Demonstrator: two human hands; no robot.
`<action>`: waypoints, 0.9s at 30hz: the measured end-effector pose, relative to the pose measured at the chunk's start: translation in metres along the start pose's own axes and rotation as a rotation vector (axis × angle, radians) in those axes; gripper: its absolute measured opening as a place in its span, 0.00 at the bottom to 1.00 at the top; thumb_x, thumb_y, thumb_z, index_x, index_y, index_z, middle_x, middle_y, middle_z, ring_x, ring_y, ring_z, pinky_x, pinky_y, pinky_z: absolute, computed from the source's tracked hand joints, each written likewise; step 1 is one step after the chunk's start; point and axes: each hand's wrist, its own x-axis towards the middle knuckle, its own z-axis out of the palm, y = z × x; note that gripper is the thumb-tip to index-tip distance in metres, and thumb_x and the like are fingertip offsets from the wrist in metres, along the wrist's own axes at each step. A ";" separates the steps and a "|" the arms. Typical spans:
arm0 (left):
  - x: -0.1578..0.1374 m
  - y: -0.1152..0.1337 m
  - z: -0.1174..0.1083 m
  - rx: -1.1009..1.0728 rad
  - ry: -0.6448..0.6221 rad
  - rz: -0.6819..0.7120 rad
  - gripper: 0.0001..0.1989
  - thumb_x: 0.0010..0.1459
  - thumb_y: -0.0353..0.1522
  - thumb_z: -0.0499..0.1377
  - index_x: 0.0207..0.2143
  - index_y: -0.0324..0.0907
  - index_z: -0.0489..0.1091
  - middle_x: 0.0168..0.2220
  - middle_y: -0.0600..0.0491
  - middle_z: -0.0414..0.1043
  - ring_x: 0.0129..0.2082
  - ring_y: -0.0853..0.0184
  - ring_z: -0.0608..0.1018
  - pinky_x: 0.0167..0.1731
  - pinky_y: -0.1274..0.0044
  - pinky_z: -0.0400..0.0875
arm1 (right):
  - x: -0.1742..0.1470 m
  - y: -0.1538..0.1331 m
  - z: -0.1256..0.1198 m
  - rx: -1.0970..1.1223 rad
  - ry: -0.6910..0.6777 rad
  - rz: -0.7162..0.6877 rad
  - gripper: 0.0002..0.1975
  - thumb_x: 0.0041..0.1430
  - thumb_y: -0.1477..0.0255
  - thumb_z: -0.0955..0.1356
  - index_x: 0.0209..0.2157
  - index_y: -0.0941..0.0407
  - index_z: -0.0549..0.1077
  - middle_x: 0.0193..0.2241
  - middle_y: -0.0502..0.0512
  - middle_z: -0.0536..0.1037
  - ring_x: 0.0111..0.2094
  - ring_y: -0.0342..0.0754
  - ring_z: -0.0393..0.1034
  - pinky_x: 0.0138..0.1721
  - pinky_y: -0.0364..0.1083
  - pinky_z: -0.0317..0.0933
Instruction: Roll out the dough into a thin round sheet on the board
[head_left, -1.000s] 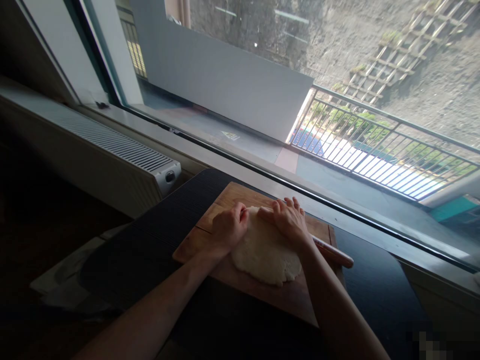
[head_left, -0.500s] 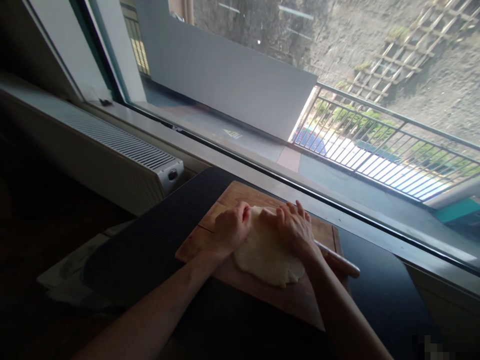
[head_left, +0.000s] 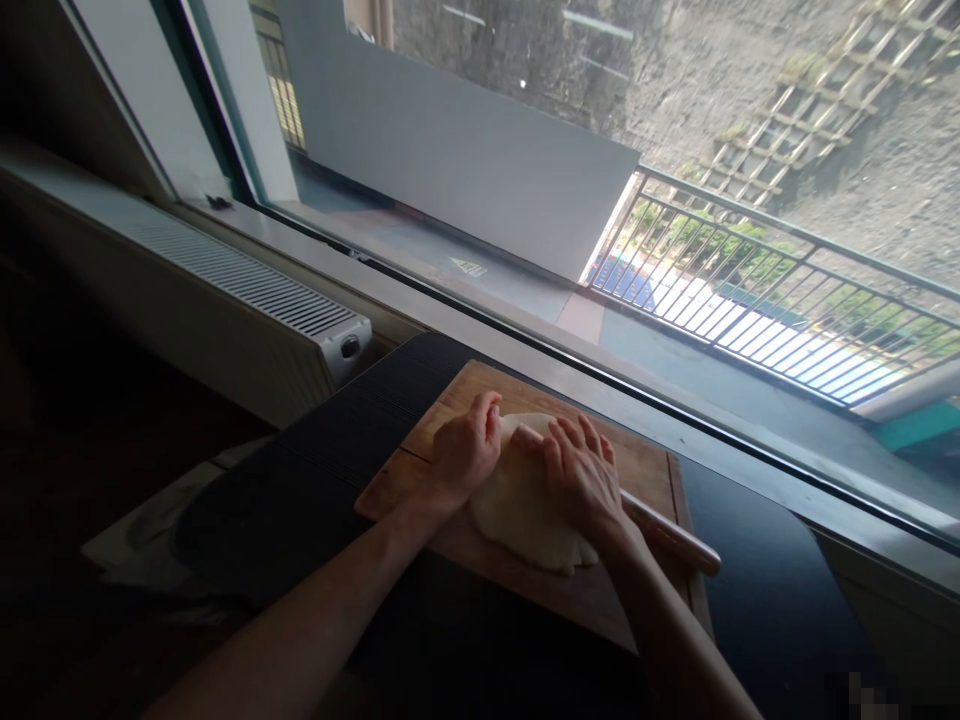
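Observation:
A flat, pale sheet of dough (head_left: 517,510) with an uneven near edge lies on a wooden board (head_left: 480,385). Across it, slanting down to the right, rests a wooden rolling pin (head_left: 671,530), its right end past the board's edge. My right hand (head_left: 589,480) lies palm down over the pin, fingers stretched and slightly spread, covering its middle. At the dough's left edge is my left hand (head_left: 466,450), fingers curled in and thumb side up. Whether it pinches the dough is hidden.
A dark table (head_left: 300,460) with rounded corners carries the board. Its far side meets the window sill (head_left: 525,350). A white radiator (head_left: 225,270) stands at the left below the window. Outside are a railing (head_left: 750,300) and a rough wall.
My right hand and the rolling pin have shifted a little toward me. My left hand has stayed at the dough's left edge, its fingers tipped slightly higher.

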 end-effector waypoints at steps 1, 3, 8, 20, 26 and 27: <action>0.000 0.000 0.000 0.005 0.001 0.002 0.16 0.63 0.37 0.43 0.49 0.45 0.62 0.39 0.53 0.75 0.37 0.65 0.77 0.36 0.77 0.65 | 0.016 0.008 -0.003 0.017 -0.027 0.052 0.26 0.64 0.60 0.46 0.53 0.49 0.64 0.57 0.51 0.60 0.62 0.54 0.38 0.57 0.58 0.38; 0.000 0.000 -0.001 0.011 0.002 0.003 0.16 0.63 0.36 0.43 0.50 0.45 0.62 0.39 0.52 0.75 0.36 0.65 0.77 0.35 0.77 0.65 | 0.052 0.025 -0.010 0.051 -0.099 0.182 0.27 0.64 0.60 0.46 0.48 0.51 0.68 0.55 0.56 0.63 0.60 0.57 0.45 0.54 0.60 0.44; -0.001 0.000 -0.002 -0.013 0.003 -0.001 0.16 0.63 0.35 0.43 0.49 0.44 0.62 0.39 0.52 0.75 0.37 0.65 0.77 0.36 0.77 0.65 | 0.061 0.025 -0.015 0.080 -0.132 0.223 0.26 0.63 0.61 0.47 0.47 0.52 0.68 0.53 0.60 0.64 0.57 0.58 0.50 0.52 0.60 0.49; 0.000 -0.003 0.001 -0.017 0.027 0.027 0.16 0.62 0.35 0.44 0.50 0.44 0.62 0.36 0.52 0.75 0.34 0.65 0.77 0.33 0.77 0.66 | 0.060 0.020 -0.016 0.003 -0.137 0.234 0.26 0.64 0.59 0.46 0.53 0.50 0.62 0.57 0.57 0.59 0.60 0.56 0.45 0.54 0.61 0.44; 0.000 -0.003 0.001 -0.031 0.047 0.030 0.15 0.62 0.35 0.44 0.49 0.45 0.62 0.37 0.53 0.75 0.35 0.65 0.77 0.33 0.77 0.66 | 0.031 0.003 -0.007 0.012 -0.028 0.144 0.27 0.64 0.59 0.46 0.54 0.52 0.61 0.59 0.55 0.57 0.61 0.56 0.41 0.56 0.59 0.43; 0.000 -0.003 0.001 -0.031 0.044 0.026 0.15 0.62 0.35 0.44 0.49 0.45 0.62 0.37 0.53 0.75 0.35 0.65 0.77 0.33 0.77 0.66 | 0.013 -0.007 0.000 -0.001 0.019 0.077 0.26 0.64 0.59 0.46 0.56 0.52 0.59 0.60 0.54 0.55 0.62 0.54 0.37 0.57 0.58 0.40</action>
